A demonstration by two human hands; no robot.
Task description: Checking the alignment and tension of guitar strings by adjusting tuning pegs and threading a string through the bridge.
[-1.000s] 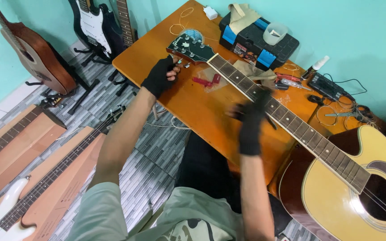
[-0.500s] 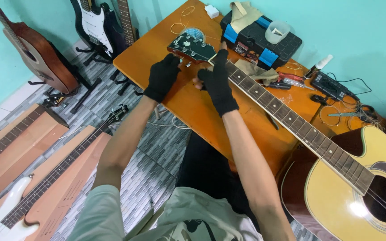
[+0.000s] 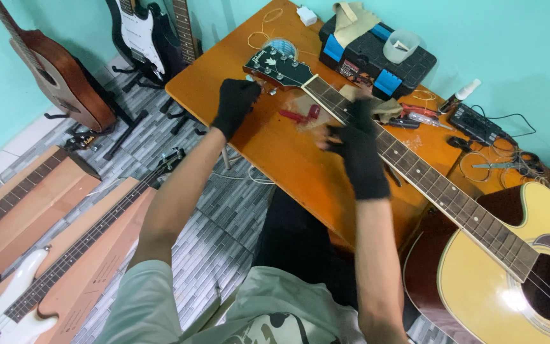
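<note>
An acoustic guitar (image 3: 479, 248) lies across an orange wooden table (image 3: 288, 153), its yellow body at the lower right of the frame and its dark headstock (image 3: 279, 65) near the upper centre. The neck (image 3: 415, 175) runs diagonally between them.

The left hand (image 3: 235, 102), in a black glove, sits at the lower edge of the headstock with its fingers curled in at the tuning pegs; whether they grip a peg cannot be told. The right hand (image 3: 354, 143), also gloved in black, is over the neck just below the headstock end and is blurred. Its fingers appear bent, but whether they hold anything cannot be told.

A red tool (image 3: 300, 116) lies on the table between the two hands, just beside the neck. A black toolbox with blue latches (image 3: 377, 57) stands beyond the neck at the upper centre, with a small clear cup (image 3: 397, 44) on its lid. Screwdrivers (image 3: 415, 114) lie right of the neck, and scissors (image 3: 501, 164) lie farther right.

Other guitars (image 3: 65, 83) stand on racks at the upper left. Cardboard guitar boxes (image 3: 27, 204) lie on the grey tiled floor at the lower left.
</note>
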